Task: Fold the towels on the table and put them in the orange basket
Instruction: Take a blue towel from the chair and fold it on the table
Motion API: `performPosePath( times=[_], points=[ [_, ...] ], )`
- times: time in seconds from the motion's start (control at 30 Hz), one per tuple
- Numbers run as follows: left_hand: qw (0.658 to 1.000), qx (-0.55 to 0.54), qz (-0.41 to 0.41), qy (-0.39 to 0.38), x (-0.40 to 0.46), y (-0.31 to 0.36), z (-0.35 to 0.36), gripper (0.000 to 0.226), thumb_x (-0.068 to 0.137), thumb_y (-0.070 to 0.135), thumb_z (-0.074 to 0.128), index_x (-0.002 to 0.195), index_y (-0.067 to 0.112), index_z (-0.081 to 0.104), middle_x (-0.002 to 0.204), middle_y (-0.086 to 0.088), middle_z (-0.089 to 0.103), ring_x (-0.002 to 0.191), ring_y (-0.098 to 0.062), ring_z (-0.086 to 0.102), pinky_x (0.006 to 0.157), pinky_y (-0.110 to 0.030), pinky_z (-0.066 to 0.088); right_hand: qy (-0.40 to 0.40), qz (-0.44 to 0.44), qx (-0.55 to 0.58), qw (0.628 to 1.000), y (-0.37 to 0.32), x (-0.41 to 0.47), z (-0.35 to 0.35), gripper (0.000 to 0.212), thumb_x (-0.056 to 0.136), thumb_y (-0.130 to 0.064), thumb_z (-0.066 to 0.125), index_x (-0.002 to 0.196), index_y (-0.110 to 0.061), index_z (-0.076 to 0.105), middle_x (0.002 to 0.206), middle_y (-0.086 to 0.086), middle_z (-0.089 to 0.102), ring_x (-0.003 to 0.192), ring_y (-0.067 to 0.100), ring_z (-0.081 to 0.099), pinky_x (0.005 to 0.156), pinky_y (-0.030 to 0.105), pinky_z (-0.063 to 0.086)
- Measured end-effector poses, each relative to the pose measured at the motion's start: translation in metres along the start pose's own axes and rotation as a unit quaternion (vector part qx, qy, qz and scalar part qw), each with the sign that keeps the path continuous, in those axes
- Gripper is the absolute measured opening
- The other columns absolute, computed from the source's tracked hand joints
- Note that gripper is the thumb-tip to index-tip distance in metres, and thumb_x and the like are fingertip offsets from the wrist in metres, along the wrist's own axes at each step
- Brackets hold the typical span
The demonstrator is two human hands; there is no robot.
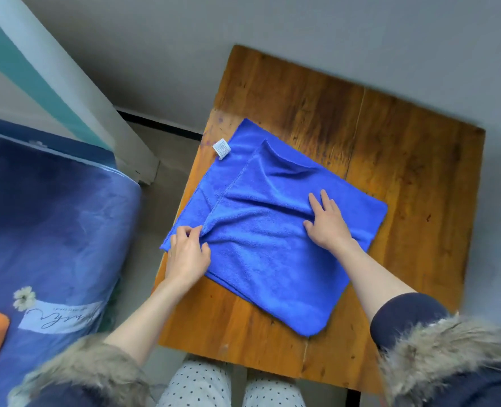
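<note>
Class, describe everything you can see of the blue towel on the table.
The blue towel is soft, fleecy-looking cloth with stitched hems and a small white tag at its far left edge. It lies on the wooden table, partly folded and wrinkled. The left hand pinches a fold near its left edge; the right hand presses flat on it.
</note>
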State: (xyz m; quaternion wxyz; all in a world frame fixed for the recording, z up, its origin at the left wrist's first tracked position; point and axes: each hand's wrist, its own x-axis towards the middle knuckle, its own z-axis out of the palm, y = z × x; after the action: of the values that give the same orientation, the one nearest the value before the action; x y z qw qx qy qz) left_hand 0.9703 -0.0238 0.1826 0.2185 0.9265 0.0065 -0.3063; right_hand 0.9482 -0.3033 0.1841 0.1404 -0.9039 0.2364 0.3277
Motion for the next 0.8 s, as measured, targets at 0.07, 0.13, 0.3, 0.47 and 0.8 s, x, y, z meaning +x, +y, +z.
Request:
performPosePath(
  times=[0.07, 0.13, 0.3, 0.47, 0.8],
  points=[
    [0.999, 0.022, 0.022, -0.01, 0.003, 0.009, 0.002, 0.043, 0.094, 0.017, 0.045, 0.135, 0.006, 0.042, 0.13, -0.012, 0.039, 0.122, -0.031, 0.036, 0.1, -0.041, 0.035, 0.004, 0.026, 0.001, 1.0, 0.02, -0.016, 0.007, 0.066, 0.096, -0.028, 0.044, 0.15, -0.028, 0.006, 0.158, -0.003, -0.008, 0.145, 0.024, 0.005, 0.107, 0.044, 0.035],
    [0.998, 0.043, 0.043, -0.02, 0.004, 0.02, 0.007, 0.043, 0.093, 0.016, 0.045, 0.135, 0.005, 0.042, 0.132, -0.014, 0.039, 0.122, -0.033, 0.037, 0.101, -0.043, 0.035, 0.002, 0.057, 0.003, 0.998, 0.039, -0.035, 0.015, 0.064, 0.096, -0.029, 0.044, 0.15, -0.028, 0.01, 0.159, -0.004, -0.002, 0.142, 0.027, 0.013, 0.103, 0.044, 0.038],
    [0.989, 0.101, 0.098, -0.053, 0.004, 0.058, 0.025, 0.045, 0.093, 0.017, 0.045, 0.137, 0.006, 0.039, 0.141, -0.012, 0.036, 0.128, -0.031, 0.037, 0.101, -0.044, 0.034, -0.028, 0.118, 0.055, 0.991, 0.084, -0.079, 0.039, 0.06, 0.098, -0.032, 0.041, 0.15, -0.025, 0.013, 0.158, 0.0, 0.002, 0.138, 0.032, 0.022, 0.105, 0.043, 0.033],
    [0.973, 0.142, 0.163, -0.077, 0.005, 0.098, 0.044, 0.043, 0.093, 0.017, 0.045, 0.136, 0.01, 0.042, 0.143, -0.007, 0.038, 0.129, -0.026, 0.039, 0.1, -0.039, 0.034, -0.038, 0.171, 0.104, 0.979, 0.13, -0.117, 0.07, 0.059, 0.097, -0.033, 0.041, 0.15, -0.024, 0.015, 0.157, 0.003, 0.006, 0.135, 0.032, 0.032, 0.103, 0.042, 0.035],
    [0.961, 0.159, 0.213, -0.074, 0.005, 0.142, 0.072, 0.042, 0.089, 0.004, 0.039, 0.13, 0.01, 0.049, 0.14, -0.004, 0.045, 0.126, -0.025, 0.043, 0.1, -0.039, 0.036, -0.015, 0.233, 0.118, 0.965, 0.167, -0.131, 0.067, 0.041, 0.099, -0.036, 0.035, 0.13, -0.012, 0.046, 0.134, 0.011, 0.044, 0.117, 0.033, 0.05, 0.089, 0.037, 0.042]
  ],
)
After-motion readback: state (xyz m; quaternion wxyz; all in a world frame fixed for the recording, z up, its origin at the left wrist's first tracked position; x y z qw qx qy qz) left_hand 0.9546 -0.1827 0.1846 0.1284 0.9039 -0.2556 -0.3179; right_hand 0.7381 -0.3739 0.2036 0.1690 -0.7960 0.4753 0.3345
